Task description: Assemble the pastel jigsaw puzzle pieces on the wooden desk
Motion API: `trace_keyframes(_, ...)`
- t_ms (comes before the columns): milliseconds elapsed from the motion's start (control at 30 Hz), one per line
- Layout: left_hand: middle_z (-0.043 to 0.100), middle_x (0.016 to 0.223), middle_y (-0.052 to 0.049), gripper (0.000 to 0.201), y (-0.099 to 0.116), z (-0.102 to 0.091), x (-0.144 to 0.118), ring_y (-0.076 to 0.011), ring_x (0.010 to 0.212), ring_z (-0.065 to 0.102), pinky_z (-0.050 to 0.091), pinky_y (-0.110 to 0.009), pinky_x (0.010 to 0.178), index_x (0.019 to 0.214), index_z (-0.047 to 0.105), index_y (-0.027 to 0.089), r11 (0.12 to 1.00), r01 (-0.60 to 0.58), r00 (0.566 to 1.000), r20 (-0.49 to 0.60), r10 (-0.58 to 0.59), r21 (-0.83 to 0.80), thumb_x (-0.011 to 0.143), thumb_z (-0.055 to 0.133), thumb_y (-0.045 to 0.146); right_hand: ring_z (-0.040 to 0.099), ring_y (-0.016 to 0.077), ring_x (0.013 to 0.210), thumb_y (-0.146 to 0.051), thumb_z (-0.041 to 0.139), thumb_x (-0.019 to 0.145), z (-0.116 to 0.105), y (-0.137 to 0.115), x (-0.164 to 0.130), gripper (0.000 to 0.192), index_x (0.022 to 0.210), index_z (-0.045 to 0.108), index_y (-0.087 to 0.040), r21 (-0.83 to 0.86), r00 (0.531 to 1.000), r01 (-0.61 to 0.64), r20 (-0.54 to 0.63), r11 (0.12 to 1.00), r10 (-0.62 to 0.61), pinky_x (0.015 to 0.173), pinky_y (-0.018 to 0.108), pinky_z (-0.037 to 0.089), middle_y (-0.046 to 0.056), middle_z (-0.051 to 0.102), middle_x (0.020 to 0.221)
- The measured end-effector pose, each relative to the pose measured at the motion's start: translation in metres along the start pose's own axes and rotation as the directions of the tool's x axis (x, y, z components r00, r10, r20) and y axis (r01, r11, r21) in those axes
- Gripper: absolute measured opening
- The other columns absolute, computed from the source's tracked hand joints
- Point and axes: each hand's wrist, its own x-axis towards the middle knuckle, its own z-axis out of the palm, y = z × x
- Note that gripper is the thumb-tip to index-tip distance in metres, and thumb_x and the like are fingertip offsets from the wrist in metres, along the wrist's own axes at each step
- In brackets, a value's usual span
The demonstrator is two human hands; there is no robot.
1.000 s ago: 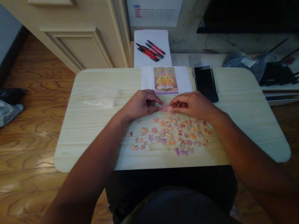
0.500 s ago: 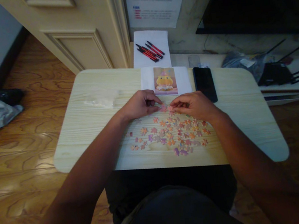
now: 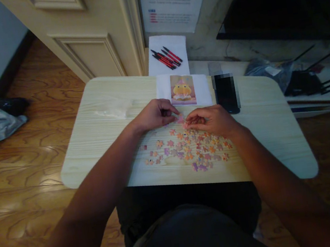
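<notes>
Forearms (image 3: pixel 106 166) slant in from the near left and near right, the two wrists low over the folding-style table (image 3: pixel 88 140) and the hands almost meeting near its middle. The left hand (image 3: pixel 158 115) lies on its side, thumb and index finger reaching right to a pink cluster of jigsaw pieces (image 3: pixel 180 118); whether they grip it or only steady it, I cannot tell. The right hand (image 3: pixel 210 121) faces it with fingers curled, its fingertips pinched on a small pink jigsaw piece (image 3: pixel 185 125), just to the near right of the cluster.

Wood-grain tabletop runs from each forearm out to rounded left and right corners. Beyond the hands sits a printed reference picture (image 3: pixel 182 90) of a yellow character, just short of the far edge; a black smartphone (image 3: pixel 226 95) lies to the far right of the right hand, and a clear plastic bag (image 3: pixel 114 108) to the far left.

Loose jigsaw pieces (image 3: pixel 188 156), small and knobbed, spread on the near side of the hands in orange, pink, lilac and cream, densest toward the right.
</notes>
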Motion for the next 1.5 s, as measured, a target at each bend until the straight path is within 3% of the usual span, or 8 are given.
trace_keyframes(267, 0.071, 0.080, -0.002, 0.014, 0.001, 0.000, 0.001, -0.0110, 0.068, 0.062, 0.050, -0.025, 0.063, 0.096, 0.088, 0.018, 1.000, 0.027, 1.000, 0.001, -0.027, -0.007, 0.084, 0.083, 0.023, 0.080, 0.0221, 0.092, -0.036, 0.076, 0.105, 0.014, -0.005, 0.005, 0.014, 0.107, 0.085, -0.025, -0.101, 0.988, 0.136, 0.082, 0.986, -0.128, 0.092, 0.037, 0.062, 0.005, 0.087, 0.103)
trace_keyframes(600, 0.078, 0.082, -0.006, 0.014, -0.002, -0.004, 0.000, -0.0124, 0.069, 0.065, 0.053, -0.027, 0.064, 0.096, 0.088, 0.016, 0.997, 0.056, 0.996, -0.070, -0.060, -0.049, 0.086, 0.080, 0.022, 0.080, 0.0226, 0.099, -0.032, 0.076, 0.105, 0.016, 0.003, 0.006, 0.014, 0.107, 0.089, -0.027, -0.038, 0.977, 0.191, 0.108, 0.981, -0.186, 0.097, 0.040, 0.063, 0.006, 0.086, 0.111)
trace_keyframes(800, 0.077, 0.079, -0.005, 0.017, -0.001, -0.006, 0.000, -0.0110, 0.066, 0.064, 0.052, -0.025, 0.062, 0.097, 0.088, 0.015, 0.994, 0.080, 0.993, -0.081, -0.086, -0.074, 0.084, 0.082, 0.024, 0.078, 0.0216, 0.093, -0.036, 0.075, 0.104, 0.005, 0.003, 0.005, 0.015, 0.102, 0.088, -0.028, 0.019, 0.984, 0.157, 0.078, 0.987, -0.158, 0.090, 0.038, 0.061, 0.004, 0.084, 0.104)
trace_keyframes(1033, 0.076, 0.078, -0.005, 0.016, -0.003, -0.007, 0.000, -0.0114, 0.065, 0.062, 0.050, -0.025, 0.059, 0.097, 0.088, 0.017, 0.993, 0.086, 0.994, -0.067, -0.091, -0.081, 0.083, 0.083, 0.024, 0.075, 0.0215, 0.085, -0.028, 0.067, 0.101, -0.014, 0.008, -0.002, 0.020, 0.096, 0.085, -0.025, -0.046, 0.994, 0.113, 0.019, 0.993, -0.112, 0.079, 0.036, 0.057, 0.005, 0.081, 0.097)
trace_keyframes(1200, 0.075, 0.078, -0.004, 0.017, -0.002, -0.010, -0.001, -0.0111, 0.064, 0.061, 0.049, -0.026, 0.059, 0.097, 0.088, 0.017, 0.992, 0.084, 0.995, -0.040, -0.088, -0.099, 0.083, 0.083, 0.025, 0.076, 0.0223, 0.088, -0.023, 0.060, 0.098, -0.017, 0.015, -0.002, 0.028, 0.098, 0.088, -0.026, -0.048, 0.995, 0.094, 0.047, 0.994, -0.092, 0.083, 0.038, 0.057, 0.005, 0.082, 0.098)
trace_keyframes(1500, 0.073, 0.081, -0.003, 0.019, 0.006, -0.015, -0.002, -0.0110, 0.067, 0.063, 0.052, -0.025, 0.062, 0.098, 0.087, 0.017, 0.990, 0.083, 0.996, 0.019, -0.082, -0.113, 0.081, 0.089, 0.026, 0.073, 0.0187, 0.081, -0.023, 0.060, 0.098, -0.014, 0.022, -0.003, 0.031, 0.100, 0.091, -0.026, -0.037, 0.995, 0.088, 0.059, 0.995, -0.086, 0.078, 0.034, 0.054, 0.004, 0.081, 0.095)
